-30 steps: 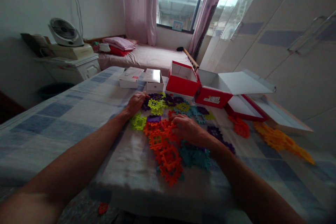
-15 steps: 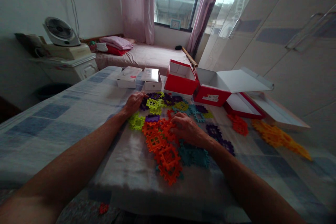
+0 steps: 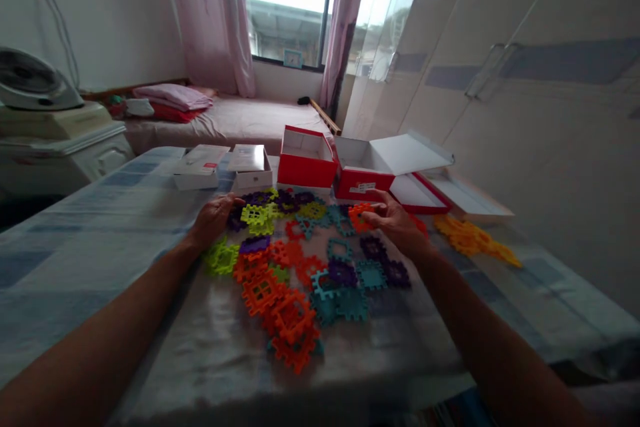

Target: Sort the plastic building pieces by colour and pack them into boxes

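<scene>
The right hand [image 3: 395, 219] held an orange piece [image 3: 356, 216] over the cloth-covered table [image 3: 135, 247]; the left hand [image 3: 214, 217] rested beside purple pieces [image 3: 235, 220]. Open red boxes [image 3: 306, 172] stood toward the far edge, heaped orange pieces [image 3: 279, 300] toward the near edge.

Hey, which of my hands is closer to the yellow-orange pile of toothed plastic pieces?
Right. In the picture, your right hand is a little left of the yellow-orange pile; your left hand is much farther left, beside dark purple toothed plastic pieces.

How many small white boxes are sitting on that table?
2. The left white box stands beyond the left hand; the right white box stands beside it, nearer the red boxes. Any behind those would be hidden.
</scene>
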Demonstrator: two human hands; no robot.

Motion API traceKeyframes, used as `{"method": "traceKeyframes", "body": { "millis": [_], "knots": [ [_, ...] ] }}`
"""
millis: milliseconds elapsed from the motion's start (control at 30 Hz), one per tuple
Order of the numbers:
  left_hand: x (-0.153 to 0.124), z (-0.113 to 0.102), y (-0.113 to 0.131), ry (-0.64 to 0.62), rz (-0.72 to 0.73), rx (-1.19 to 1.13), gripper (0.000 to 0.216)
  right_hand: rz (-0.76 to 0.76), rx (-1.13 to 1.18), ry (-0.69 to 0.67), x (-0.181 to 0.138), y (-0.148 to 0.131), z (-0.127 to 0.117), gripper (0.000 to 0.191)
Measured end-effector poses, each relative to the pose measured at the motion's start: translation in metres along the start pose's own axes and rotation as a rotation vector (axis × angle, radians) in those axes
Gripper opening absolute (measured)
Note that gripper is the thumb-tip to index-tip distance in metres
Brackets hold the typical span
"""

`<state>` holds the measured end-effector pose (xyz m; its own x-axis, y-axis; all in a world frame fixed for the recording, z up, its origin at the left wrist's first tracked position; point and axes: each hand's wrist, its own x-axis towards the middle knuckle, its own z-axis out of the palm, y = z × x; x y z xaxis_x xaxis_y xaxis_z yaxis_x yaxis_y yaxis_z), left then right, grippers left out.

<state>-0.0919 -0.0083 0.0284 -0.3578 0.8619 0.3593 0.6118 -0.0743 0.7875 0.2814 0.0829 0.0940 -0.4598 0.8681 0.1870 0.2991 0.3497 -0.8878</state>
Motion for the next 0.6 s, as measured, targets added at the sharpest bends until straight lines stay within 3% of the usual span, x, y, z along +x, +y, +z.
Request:
{"method": "traceKeyframes", "body": {
  "millis": [133, 233, 333, 433, 500, 600],
  "knots": [
    [-0.001, -0.001, 0.002, -0.017, -0.045, -0.024, 0.064, 0.124, -0.344, 0.262, 0.004, 0.042, -0.058, 0.044],
    [-0.002, -0.001, 0.005, -0.005, -0.066, -0.049, 0.063, 0.157, -0.555, 0.295, 0.007, 0.060, -0.082, 0.037],
    [-0.002, -0.001, 0.007, 0.013, -0.031, -0.057, 0.063, 0.081, -0.749, 0.324, 0.009, 0.063, -0.088, 0.034],
    [-0.002, 0.001, 0.006, 0.016, -0.037, -0.065, 0.066, -0.019, -0.837, 0.431, 0.009, 0.053, -0.076, 0.034],
    [-0.002, 0.002, 0.003, 0.020, -0.051, -0.066, 0.066, -0.065, -0.713, 0.319, 0.007, 0.037, -0.057, 0.031],
    [-0.001, 0.003, -0.001, 0.034, -0.057, -0.087, 0.066, -0.147, -0.461, -0.061, 0.001, 0.005, -0.012, 0.028]
  ]
}}
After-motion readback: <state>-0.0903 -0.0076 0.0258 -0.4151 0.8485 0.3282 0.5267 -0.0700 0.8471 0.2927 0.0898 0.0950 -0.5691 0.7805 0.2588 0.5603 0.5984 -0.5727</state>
